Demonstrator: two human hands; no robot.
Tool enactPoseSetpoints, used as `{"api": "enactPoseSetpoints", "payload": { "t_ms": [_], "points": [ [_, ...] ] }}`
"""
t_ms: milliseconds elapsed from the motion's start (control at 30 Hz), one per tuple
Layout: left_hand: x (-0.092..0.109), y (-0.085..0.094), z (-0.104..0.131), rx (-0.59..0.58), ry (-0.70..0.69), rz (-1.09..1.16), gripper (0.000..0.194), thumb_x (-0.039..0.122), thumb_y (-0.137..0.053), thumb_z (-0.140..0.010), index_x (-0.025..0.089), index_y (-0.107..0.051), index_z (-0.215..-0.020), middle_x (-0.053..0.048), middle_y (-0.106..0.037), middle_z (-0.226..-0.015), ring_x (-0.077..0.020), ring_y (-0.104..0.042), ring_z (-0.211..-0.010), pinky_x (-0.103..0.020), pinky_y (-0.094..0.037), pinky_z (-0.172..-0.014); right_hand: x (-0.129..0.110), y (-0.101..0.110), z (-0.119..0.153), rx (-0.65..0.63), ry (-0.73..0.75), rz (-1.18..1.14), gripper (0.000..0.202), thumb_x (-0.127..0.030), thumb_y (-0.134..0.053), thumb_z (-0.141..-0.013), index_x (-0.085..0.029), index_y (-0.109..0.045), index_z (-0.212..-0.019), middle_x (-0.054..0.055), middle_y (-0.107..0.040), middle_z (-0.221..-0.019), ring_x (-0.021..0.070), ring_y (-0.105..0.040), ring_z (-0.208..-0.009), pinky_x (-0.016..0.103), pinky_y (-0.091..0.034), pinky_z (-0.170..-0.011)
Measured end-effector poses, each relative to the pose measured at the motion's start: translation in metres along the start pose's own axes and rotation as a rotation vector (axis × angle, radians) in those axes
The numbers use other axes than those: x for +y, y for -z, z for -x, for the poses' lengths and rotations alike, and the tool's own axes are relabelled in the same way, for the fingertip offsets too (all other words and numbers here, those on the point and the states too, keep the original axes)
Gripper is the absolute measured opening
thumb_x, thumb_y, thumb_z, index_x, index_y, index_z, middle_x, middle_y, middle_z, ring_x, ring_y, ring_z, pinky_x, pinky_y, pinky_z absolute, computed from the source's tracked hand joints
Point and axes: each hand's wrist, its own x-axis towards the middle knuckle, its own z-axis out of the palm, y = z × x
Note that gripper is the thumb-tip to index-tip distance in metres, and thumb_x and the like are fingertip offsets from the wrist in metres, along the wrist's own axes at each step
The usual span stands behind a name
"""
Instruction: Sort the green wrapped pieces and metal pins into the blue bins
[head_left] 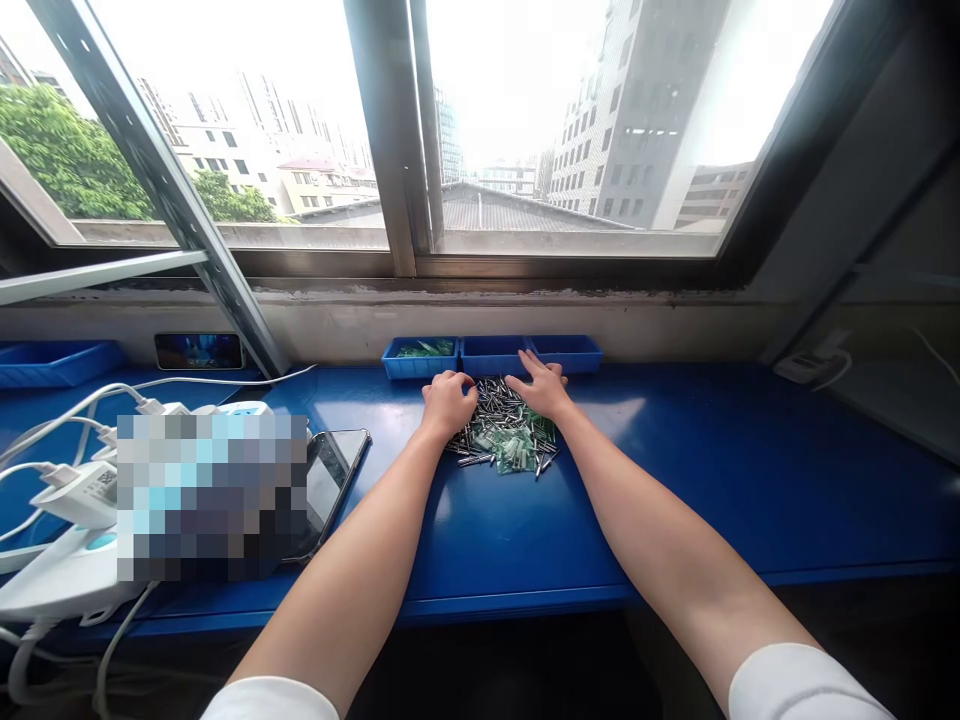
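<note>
A pile of small dark and silvery metal pins (496,402) lies on the blue table, with small greenish clear plastic packets (516,449) at its front. My left hand (450,404) is at the pile's left edge, fingers curled together; whatever they hold is hidden. At the right edge, my right hand (541,387) has its fingers spread over the pins, close to the bins. Behind the pile stand three blue bins in a row: the left bin (421,371) holds green packets, while the middle bin (491,366) and right bin (571,364) show no contents.
On the left are a phone (330,480) lying flat, a white power strip (64,580) with chargers and cables, and a blurred patch. A lit phone (199,351) leans at the back wall near a blue tray (60,364). A metal shelf post (225,280) rises before the window.
</note>
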Motion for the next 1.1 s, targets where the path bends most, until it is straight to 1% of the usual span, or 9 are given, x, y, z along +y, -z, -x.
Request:
{"api": "enactPoseSetpoints", "payload": {
  "t_ms": [100, 167, 233, 300, 367, 433, 700, 833, 1100],
  "points": [
    [-0.001, 0.001, 0.000, -0.036, -0.007, -0.005, 0.022, 0.030, -0.049, -0.081, 0.023, -0.067, -0.091, -0.007, -0.065, -0.104, -0.0278, -0.054, -0.106, -0.042, -0.039, -0.088, -0.001, 0.001, 0.000, 0.028, 0.025, -0.025, 0.059, -0.050, -0.052, -0.080, -0.029, -0.045, -0.135, 0.004, -0.041, -0.143, 0.0322, -0.037, -0.119, 0.047, -0.032, -0.095],
    [-0.002, 0.001, 0.000, -0.063, -0.013, -0.005, 0.023, 0.031, -0.049, -0.081, 0.023, -0.067, -0.092, -0.007, -0.065, -0.103, -0.0273, -0.055, -0.106, -0.042, -0.039, -0.089, -0.001, 0.001, 0.000, 0.070, 0.058, -0.030, 0.053, -0.040, -0.052, -0.081, -0.024, -0.050, -0.131, 0.006, -0.050, -0.136, 0.0290, -0.040, -0.117, 0.043, -0.034, -0.095],
    [-0.001, 0.001, 0.000, -0.086, -0.024, -0.007, 0.024, 0.032, -0.049, -0.081, 0.023, -0.068, -0.093, -0.006, -0.066, -0.104, -0.0270, -0.055, -0.106, -0.041, -0.038, -0.089, -0.001, 0.000, 0.000, 0.074, 0.108, -0.027, 0.040, -0.031, -0.053, -0.080, -0.021, -0.061, -0.118, 0.007, -0.061, -0.120, 0.0253, -0.046, -0.110, 0.038, -0.037, -0.093],
    [0.000, 0.000, 0.000, -0.107, -0.042, -0.012, 0.026, 0.035, -0.049, -0.080, 0.023, -0.068, -0.093, -0.006, -0.066, -0.104, -0.0272, -0.055, -0.106, -0.042, -0.038, -0.088, -0.003, -0.002, 0.001, 0.023, 0.166, -0.013, 0.026, -0.027, -0.054, -0.079, -0.020, -0.070, -0.097, 0.006, -0.068, -0.100, 0.0221, -0.052, -0.098, 0.035, -0.039, -0.089],
    [0.001, 0.000, 0.001, -0.124, -0.060, -0.019, 0.027, 0.037, -0.050, -0.080, 0.023, -0.069, -0.092, -0.006, -0.066, -0.104, -0.0272, -0.055, -0.105, -0.042, -0.038, -0.088, -0.005, -0.003, 0.003, -0.040, 0.214, 0.014, 0.018, -0.028, -0.057, -0.077, -0.021, -0.072, -0.081, 0.005, -0.068, -0.086, 0.0201, -0.055, -0.088, 0.033, -0.040, -0.085],
    [0.001, -0.001, 0.002, -0.140, -0.074, -0.022, 0.027, 0.038, -0.051, -0.079, 0.023, -0.069, -0.091, -0.006, -0.066, -0.104, -0.0270, -0.055, -0.105, -0.042, -0.037, -0.089, -0.007, -0.005, 0.004, -0.074, 0.234, 0.051, 0.015, -0.031, -0.060, -0.076, -0.022, -0.072, -0.074, 0.004, -0.067, -0.081, 0.0197, -0.055, -0.085, 0.032, -0.041, -0.082],
    [0.005, -0.001, 0.005, -0.172, -0.118, -0.017, 0.024, 0.040, -0.056, -0.075, 0.027, -0.072, -0.089, -0.004, -0.065, -0.103, -0.0266, -0.055, -0.104, -0.040, -0.036, -0.089, -0.010, -0.007, 0.004, -0.139, 0.194, 0.135, 0.018, -0.034, -0.060, -0.076, -0.021, -0.073, -0.073, 0.007, -0.064, -0.088, 0.0215, -0.055, -0.088, 0.032, -0.041, -0.081],
    [0.008, 0.000, 0.004, -0.212, -0.088, -0.021, 0.023, 0.040, -0.056, -0.074, 0.028, -0.072, -0.085, -0.004, -0.064, -0.102, -0.0269, -0.055, -0.103, -0.040, -0.037, -0.089, -0.010, -0.008, 0.004, -0.158, 0.179, 0.145, 0.017, -0.033, -0.060, -0.077, -0.021, -0.072, -0.074, 0.007, -0.063, -0.090, 0.0225, -0.054, -0.092, 0.032, -0.041, -0.081],
    [0.008, -0.005, 0.004, -0.219, -0.089, -0.051, 0.024, 0.031, -0.050, -0.078, 0.027, -0.071, -0.088, -0.006, -0.063, -0.102, -0.0280, -0.053, -0.104, -0.044, -0.036, -0.089, -0.012, -0.009, 0.005, -0.212, 0.202, 0.149, 0.019, -0.032, -0.057, -0.082, -0.020, -0.070, -0.075, 0.010, -0.062, -0.098, 0.0263, -0.050, -0.099, 0.039, -0.039, -0.086]
  ]
}}
